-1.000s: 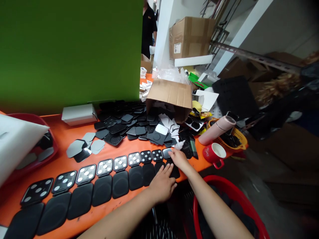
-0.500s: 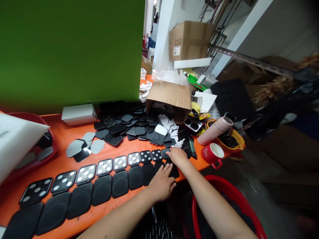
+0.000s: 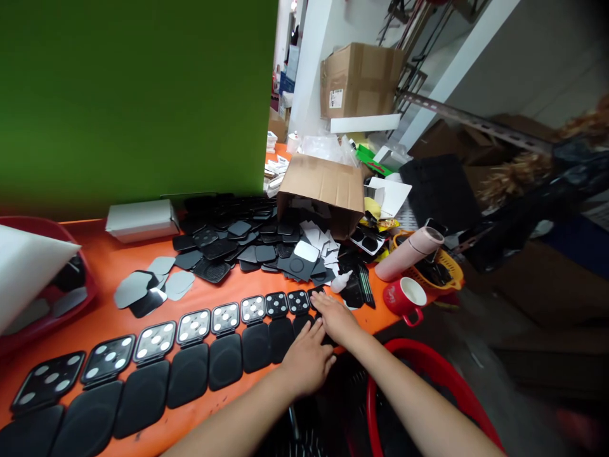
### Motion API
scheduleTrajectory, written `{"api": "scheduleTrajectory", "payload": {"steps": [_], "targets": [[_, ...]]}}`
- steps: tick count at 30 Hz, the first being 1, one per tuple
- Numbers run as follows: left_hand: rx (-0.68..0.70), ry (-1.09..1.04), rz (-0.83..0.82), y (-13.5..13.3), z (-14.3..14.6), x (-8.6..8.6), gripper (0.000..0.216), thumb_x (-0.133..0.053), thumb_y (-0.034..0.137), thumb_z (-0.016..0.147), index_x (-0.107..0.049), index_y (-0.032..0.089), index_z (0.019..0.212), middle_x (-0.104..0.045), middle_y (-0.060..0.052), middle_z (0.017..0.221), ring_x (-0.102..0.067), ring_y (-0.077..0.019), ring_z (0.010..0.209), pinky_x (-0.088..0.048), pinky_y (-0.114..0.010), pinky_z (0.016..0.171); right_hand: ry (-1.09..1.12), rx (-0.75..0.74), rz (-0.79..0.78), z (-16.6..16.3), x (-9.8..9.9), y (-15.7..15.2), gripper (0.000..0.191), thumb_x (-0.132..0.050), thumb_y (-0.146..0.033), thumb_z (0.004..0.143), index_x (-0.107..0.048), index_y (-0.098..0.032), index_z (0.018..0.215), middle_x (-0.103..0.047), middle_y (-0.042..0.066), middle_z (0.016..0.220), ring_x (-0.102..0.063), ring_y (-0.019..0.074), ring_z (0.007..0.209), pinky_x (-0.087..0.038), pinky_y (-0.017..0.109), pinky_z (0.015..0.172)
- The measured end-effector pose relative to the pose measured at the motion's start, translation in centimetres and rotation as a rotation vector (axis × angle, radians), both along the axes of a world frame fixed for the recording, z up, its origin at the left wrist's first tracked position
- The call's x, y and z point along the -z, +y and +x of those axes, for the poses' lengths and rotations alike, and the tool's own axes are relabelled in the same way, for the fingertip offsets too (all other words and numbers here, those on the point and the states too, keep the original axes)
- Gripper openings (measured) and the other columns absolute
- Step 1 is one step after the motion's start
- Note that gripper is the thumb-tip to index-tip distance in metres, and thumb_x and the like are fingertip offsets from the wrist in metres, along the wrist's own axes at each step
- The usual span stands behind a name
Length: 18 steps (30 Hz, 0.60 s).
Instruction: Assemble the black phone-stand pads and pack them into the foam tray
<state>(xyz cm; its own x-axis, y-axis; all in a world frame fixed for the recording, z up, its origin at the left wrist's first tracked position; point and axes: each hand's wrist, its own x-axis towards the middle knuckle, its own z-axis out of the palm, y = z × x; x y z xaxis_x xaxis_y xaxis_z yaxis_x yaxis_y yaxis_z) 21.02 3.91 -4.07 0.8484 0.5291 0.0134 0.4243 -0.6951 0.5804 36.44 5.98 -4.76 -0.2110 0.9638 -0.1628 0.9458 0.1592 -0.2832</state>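
Note:
A row of opened black hinged cases (image 3: 226,360) runs along the table, the upper halves dotted with pale round spots. At the right end of that row, my right hand (image 3: 335,315) lies over the last case (image 3: 318,292), fingers stretched out onto its upper half. Just left of it, my left hand (image 3: 307,360) rests with its fingers apart on the lower black flaps near the table's front edge. Both hands partly cover the last cases, so what is under the fingertips is hidden. A small white dropper bottle (image 3: 340,282) lies just beyond my right hand.
Behind the row are a heap of black square plates (image 3: 219,247), grey sheets (image 3: 130,289) and a tipped cardboard box (image 3: 323,174). A red mug (image 3: 397,297) and pink flask (image 3: 409,254) stand right. A red tub (image 3: 373,406) is below the table edge.
My right hand has moved slightly toward me, its fingers now lying flatter over the last case. My left hand stays almost in place. The view has shifted a little.

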Motion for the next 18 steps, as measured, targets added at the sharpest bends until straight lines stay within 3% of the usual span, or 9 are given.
{"api": "scheduleTrajectory", "payload": {"steps": [7,12,18], "targets": [[-0.014,0.008,-0.001,0.0,0.1,0.7,0.029,-0.038,0.034,0.085,-0.063,0.020,0.092,-0.042,-0.009,0.132,-0.026,-0.0245,0.127,-0.016,-0.044,0.104,-0.017,-0.080,-0.023,0.5,-0.4,0.5,0.046,-0.037,-0.014,0.082,-0.042,-0.020,0.127,-0.036,0.005,0.135,-0.034,0.0184,0.124,-0.023,0.036,0.104],[-0.002,-0.002,0.011,0.0,0.2,1.1,0.030,-0.038,0.034,0.085,-0.063,0.020,0.092,-0.042,-0.008,0.133,-0.025,-0.0236,0.128,-0.015,-0.044,0.105,0.023,-0.012,0.046,0.2,0.0,0.2,0.046,-0.036,-0.012,0.081,-0.045,-0.019,0.125,-0.039,0.005,0.133,-0.035,0.0167,0.123,-0.025,0.035,0.104],[0.006,-0.008,0.033,0.1,0.2,1.4,0.030,-0.038,0.034,0.085,-0.063,0.019,0.091,-0.032,-0.010,0.139,-0.023,-0.0235,0.129,-0.016,-0.044,0.104,0.044,0.133,0.146,1.3,-0.2,-2.3,0.049,-0.034,-0.007,0.077,-0.048,-0.013,0.123,-0.045,0.008,0.128,-0.039,0.0162,0.120,-0.031,0.031,0.101]]}}
